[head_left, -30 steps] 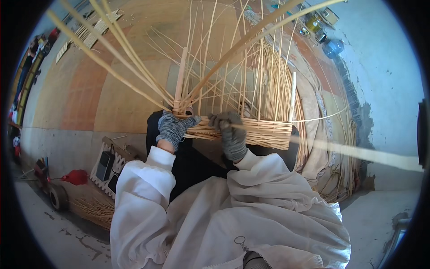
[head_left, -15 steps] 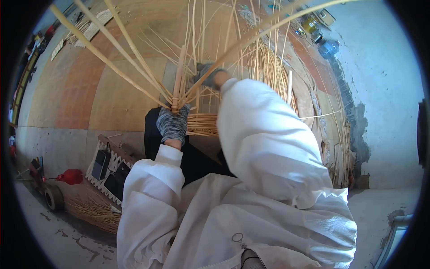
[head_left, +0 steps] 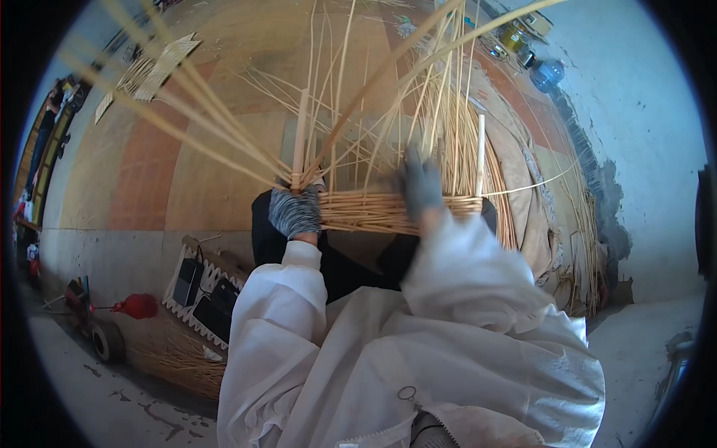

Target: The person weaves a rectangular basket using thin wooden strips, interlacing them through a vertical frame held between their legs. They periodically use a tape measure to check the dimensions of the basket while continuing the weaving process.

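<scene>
A partly woven wicker basket point(head_left: 366, 211) of pale willow rods lies across my lap, its woven wall facing me. My left hand point(head_left: 295, 212), in a grey mottled glove, is closed round the basket's left corner, at the foot of a thick upright stake point(head_left: 300, 138). Several long rods fan out from this corner, up left and up right. My right hand point(head_left: 420, 185), gloved in grey too, is over the wall's right half, its fingers smeared by motion. Another thick stake point(head_left: 480, 155) stands at the right corner. Thin rods rise from the far side.
A heap of loose willow rods point(head_left: 459, 131) lies beyond the basket, beside a brown cloth point(head_left: 526, 201). At the left are black devices on a white rack point(head_left: 187, 280), a red bulb-shaped thing point(head_left: 137, 305) and a rod bundle point(head_left: 183, 364). A blue water bottle point(head_left: 547, 75) stands by the wall.
My right hand has come back from among the far rods, nearer me and rightward, baring more of the woven wall. My left hand stays at the corner; the long rods there sway.
</scene>
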The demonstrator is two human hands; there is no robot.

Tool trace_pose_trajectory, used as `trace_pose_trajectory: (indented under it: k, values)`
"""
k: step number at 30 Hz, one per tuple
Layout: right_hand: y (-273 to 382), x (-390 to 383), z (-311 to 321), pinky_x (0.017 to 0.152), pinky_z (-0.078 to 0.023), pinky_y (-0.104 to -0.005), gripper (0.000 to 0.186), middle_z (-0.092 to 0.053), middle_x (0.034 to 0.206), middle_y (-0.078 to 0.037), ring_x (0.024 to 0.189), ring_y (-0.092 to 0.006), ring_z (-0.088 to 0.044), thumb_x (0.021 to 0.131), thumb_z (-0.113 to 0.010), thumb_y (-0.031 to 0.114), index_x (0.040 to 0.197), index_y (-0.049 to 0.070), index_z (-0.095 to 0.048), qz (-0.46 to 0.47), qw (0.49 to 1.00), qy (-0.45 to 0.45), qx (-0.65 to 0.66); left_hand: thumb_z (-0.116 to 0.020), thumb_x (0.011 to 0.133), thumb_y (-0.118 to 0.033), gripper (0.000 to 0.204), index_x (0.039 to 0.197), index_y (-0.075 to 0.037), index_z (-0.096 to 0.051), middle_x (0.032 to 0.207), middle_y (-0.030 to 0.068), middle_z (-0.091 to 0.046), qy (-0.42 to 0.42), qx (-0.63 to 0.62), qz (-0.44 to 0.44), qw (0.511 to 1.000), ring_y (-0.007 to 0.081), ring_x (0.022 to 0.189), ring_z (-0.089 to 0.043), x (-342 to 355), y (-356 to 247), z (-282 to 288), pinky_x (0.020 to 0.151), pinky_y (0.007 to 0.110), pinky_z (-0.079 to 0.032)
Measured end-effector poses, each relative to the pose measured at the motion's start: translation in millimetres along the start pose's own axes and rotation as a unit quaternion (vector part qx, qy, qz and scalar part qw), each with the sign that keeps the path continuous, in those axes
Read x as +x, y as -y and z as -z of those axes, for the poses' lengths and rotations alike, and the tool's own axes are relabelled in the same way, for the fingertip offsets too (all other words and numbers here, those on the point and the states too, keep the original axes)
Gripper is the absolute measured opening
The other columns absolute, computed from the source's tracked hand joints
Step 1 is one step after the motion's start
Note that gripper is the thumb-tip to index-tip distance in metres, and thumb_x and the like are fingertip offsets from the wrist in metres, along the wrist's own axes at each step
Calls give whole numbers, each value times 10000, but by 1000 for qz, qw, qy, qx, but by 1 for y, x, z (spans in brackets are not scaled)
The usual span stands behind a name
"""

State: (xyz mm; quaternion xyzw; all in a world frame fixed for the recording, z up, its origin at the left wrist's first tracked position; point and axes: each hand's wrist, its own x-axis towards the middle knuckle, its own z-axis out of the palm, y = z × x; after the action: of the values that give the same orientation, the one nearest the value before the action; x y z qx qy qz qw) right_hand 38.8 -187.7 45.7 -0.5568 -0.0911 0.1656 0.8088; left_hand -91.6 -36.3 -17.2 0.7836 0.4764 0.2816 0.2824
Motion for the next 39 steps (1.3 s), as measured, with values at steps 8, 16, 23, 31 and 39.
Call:
trace_pose_trajectory:
  k: [8,16,23,31,39]
  values:
    - [-67,-13,68,669,-502,-402,102,-461,600,-22,550,-197,-477,877,-584,141,849,59,-530,-28,919,47,389,-733,743,-229,438,1062,18,-562,1027,159,-606,57,-260,-318,910,326,973,-565,-42,-35,81,903,380,-430]
    - [54,-32,87,771,-555,-416,237,-574,808,-100,783,-221,-589,779,-609,-26,676,75,-421,-86,996,-23,30,-651,803,-390,406,953,-13,-632,862,184,-643,459,83,-405,786,307,834,-613,-1,-81,-18,806,347,-454]
    - [-5,129,57,886,-438,-341,913,-526,1100,-226,1012,-348,-534,682,-733,184,1415,55,-204,3,870,164,-466,-658,762,-377,445,1007,-5,-649,977,240,-630,451,124,-259,845,376,956,-595,0,-74,-47,835,405,-469]
    - [6,112,67,636,-475,-305,663,-558,849,-140,735,-267,-599,770,-597,66,1362,49,-299,222,813,-25,-537,-623,806,-414,499,1127,-36,-572,942,180,-654,-10,105,-534,839,330,886,-617,-64,-71,-22,806,393,-478]
    - [28,-56,152,600,-467,-265,259,-597,773,-85,700,-176,-577,925,-489,218,1054,27,-609,5,962,103,-252,-607,793,-473,581,1172,-37,-545,961,180,-646,289,67,-375,879,329,909,-614,-59,-88,-22,822,393,-464]
